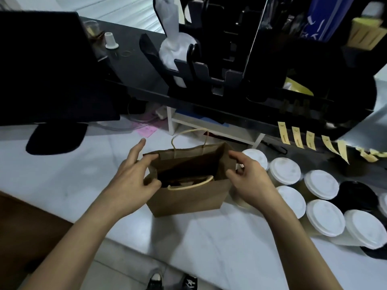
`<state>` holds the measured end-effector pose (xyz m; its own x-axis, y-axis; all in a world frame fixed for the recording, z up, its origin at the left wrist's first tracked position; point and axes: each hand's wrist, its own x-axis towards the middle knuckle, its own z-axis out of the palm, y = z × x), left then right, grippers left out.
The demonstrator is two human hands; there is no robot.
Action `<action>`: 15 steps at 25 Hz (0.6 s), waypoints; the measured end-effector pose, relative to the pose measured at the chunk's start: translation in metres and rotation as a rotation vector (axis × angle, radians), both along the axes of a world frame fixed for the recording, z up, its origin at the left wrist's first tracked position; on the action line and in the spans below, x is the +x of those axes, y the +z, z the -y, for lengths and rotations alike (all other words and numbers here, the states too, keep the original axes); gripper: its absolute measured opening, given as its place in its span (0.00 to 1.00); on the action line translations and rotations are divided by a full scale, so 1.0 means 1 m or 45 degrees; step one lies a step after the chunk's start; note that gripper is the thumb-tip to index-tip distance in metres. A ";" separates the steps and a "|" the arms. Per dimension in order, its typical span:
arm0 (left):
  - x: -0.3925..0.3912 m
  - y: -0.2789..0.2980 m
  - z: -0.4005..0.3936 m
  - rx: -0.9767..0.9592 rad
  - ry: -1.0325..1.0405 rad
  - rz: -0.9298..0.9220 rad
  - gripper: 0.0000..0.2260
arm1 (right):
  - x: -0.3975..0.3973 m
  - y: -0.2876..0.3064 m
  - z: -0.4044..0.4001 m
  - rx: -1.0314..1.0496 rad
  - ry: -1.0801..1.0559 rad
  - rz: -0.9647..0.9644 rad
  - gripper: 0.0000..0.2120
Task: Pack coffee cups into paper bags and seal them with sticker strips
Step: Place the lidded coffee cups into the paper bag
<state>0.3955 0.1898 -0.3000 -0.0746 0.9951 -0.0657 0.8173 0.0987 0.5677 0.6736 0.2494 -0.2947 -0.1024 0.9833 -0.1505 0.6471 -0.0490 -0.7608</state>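
A brown paper bag (188, 197) stands open on the white counter (62, 176), its far handle up and its near handle folded inside the mouth. My left hand (134, 174) pinches the bag's left edge between thumb and fingers. My right hand (249, 174) pinches the right edge the same way, so the mouth is spread wide. Several coffee cups with white lids (320, 184) stand just right of the bag. Yellow sticker strips (297, 137) hang in a row from the black shelf edge at the right.
A black organizer rack (209, 70) with white folded bags (176, 45) sits on the raised shelf behind. A dark monitor (41, 70) looms at the left. A black-lidded cup (354, 191) stands among the white ones. My shoes show below the counter edge.
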 end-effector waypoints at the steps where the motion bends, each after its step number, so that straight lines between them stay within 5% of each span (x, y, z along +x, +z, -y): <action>1: -0.001 0.001 -0.001 0.091 -0.007 -0.041 0.24 | -0.001 0.001 0.000 0.011 -0.002 0.021 0.25; 7: -0.013 0.006 -0.014 0.326 -0.108 -0.261 0.12 | -0.005 0.004 0.006 0.019 -0.060 0.113 0.26; 15: -0.022 0.002 -0.023 0.317 -0.240 -0.241 0.20 | -0.013 0.003 0.016 0.004 -0.144 0.122 0.26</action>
<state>0.3740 0.2127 -0.2977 0.1237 0.9763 0.1776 0.9010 -0.1855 0.3921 0.6603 0.2332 -0.2918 0.0236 0.9882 -0.1515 0.7071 -0.1236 -0.6962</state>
